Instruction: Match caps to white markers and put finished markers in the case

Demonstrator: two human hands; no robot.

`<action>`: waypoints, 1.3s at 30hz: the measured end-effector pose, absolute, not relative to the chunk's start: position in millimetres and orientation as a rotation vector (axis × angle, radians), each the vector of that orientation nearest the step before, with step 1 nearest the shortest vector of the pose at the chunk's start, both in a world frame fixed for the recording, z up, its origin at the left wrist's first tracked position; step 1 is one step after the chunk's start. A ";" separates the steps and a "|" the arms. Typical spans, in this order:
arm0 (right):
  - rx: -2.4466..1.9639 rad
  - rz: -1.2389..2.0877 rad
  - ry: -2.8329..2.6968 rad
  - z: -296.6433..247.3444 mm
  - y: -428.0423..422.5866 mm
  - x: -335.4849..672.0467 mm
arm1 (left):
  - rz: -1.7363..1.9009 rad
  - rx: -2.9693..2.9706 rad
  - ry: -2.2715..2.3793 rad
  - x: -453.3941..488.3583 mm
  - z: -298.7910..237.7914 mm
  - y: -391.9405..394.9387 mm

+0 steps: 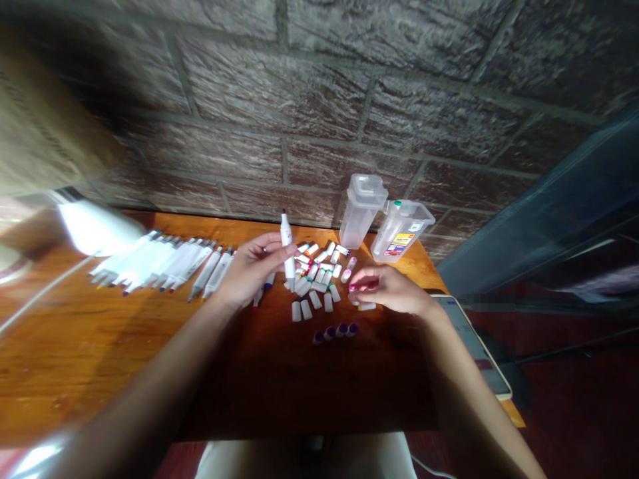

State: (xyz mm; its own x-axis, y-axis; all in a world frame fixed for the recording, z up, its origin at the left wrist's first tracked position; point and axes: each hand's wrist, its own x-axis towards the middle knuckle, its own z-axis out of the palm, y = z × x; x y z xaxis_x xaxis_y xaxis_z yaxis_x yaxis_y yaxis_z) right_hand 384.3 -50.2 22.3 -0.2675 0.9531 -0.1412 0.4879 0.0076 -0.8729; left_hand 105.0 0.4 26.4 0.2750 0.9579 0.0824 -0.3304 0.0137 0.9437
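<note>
My left hand (257, 266) grips a white marker (288, 256), held upright with its dark tip bare and pointing up. Close by on the right, my right hand (387, 289) has its fingers closed on a marker cap (353, 293) with a pink end. Between the hands lies a loose pile of white marker caps (319, 287) with coloured ends. In front of the pile, several caps with purple ends (335, 332) form a short row. Under the left hand, a marker with a red tip (257, 299) is partly hidden.
Many uncapped markers (160, 263) lie side by side at the left, by a lit white lamp (100, 226). Two clear plastic containers (362, 213) stand at the back against the stone wall (319, 120); the right one holds a green-tipped marker. A phone (472, 346) lies at the right edge.
</note>
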 end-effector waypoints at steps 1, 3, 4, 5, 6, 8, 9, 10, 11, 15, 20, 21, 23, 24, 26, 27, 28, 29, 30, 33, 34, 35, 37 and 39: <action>-1.478 1.210 -1.793 21.8 -50.5 384.1 | 1.171 1.136 0.727 105.5 25.4 -0.5; -1.483 1.180 -1.812 20.1 -50.5 383.5 | 1.181 1.184 0.713 106.2 24.2 -2.0; -1.483 1.164 -1.819 18.9 -50.2 383.0 | 1.183 1.200 0.711 106.5 24.1 -2.6; -1.485 1.152 -1.825 17.6 -49.7 382.3 | 1.186 1.210 0.709 106.7 24.3 -3.1; -1.492 1.143 -1.830 16.1 -49.1 381.5 | 1.190 1.217 0.708 106.8 24.7 -3.5; -1.515 1.124 -1.841 14.1 -48.0 380.4 | 1.197 1.232 0.712 107.1 26.0 -4.3; -1.526 1.110 -1.850 14.0 -47.9 380.5 | 1.194 1.244 0.717 107.3 26.8 -4.7; -1.535 1.090 -1.862 15.0 -48.2 381.3 | 1.189 1.259 0.723 107.4 27.6 -5.1; -1.545 1.067 -1.880 17.1 -49.2 382.8 | 1.180 1.279 0.729 107.6 28.3 -5.6; -1.586 1.091 -2.005 34.2 -60.6 393.7 | 1.152 1.354 0.739 108.1 30.4 -7.5; -1.656 1.413 -2.120 46.6 -76.0 396.6 | 1.146 1.374 0.685 107.1 30.0 -7.5; -1.677 1.415 -2.113 46.2 -76.5 395.2 | 1.147 1.368 0.679 106.9 29.7 -7.2; -1.743 1.392 -2.090 44.3 -74.7 392.3 | 1.147 1.353 0.671 106.7 28.8 -6.4; -1.781 1.358 -2.076 43.2 -72.9 391.1 | 1.149 1.345 0.666 106.8 28.4 -6.1; -1.811 1.252 -2.049 41.2 -69.1 389.4 | 1.150 1.331 0.651 107.1 27.5 -5.4; -1.796 1.201 -2.039 40.3 -67.6 388.7 | 1.151 1.323 0.642 107.4 27.2 -5.2; -1.765 1.162 -2.036 39.4 -66.3 388.0 | 1.151 1.318 0.632 107.6 26.9 -5.0; -1.721 1.131 -2.037 38.7 -65.5 387.2 | 1.150 1.316 0.623 107.8 26.8 -5.0; -1.680 1.107 -2.040 38.0 -64.9 386.2 | 1.151 1.316 0.617 107.9 26.9 -5.0; -1.650 1.009 -2.042 36.8 -64.2 381.2 | 1.154 1.334 0.625 108.2 28.0 -5.7; -1.667 0.962 -2.040 36.7 -64.0 378.8 | 1.153 1.346 0.637 108.3 28.6 -6.0; -1.688 0.912 -2.044 36.7 -64.0 376.1 | 1.153 1.359 0.650 108.5 29.3 -6.3; -1.720 0.822 -2.067 36.5 -63.8 370.1 | 1.153 1.381 0.671 109.3 30.3 -6.9; -1.737 0.765 -2.081 35.7 -63.5 364.7 | 1.151 1.385 0.674 110.7 30.3 -7.4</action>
State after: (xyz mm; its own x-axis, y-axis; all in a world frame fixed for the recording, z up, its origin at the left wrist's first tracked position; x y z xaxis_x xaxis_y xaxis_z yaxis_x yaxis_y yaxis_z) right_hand 364.7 -63.5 35.7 -0.2070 0.9742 -0.0900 0.8008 0.1158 -0.5877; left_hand 110.7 -7.4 30.3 0.3531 0.9014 0.2507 -0.2221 -0.1796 0.9583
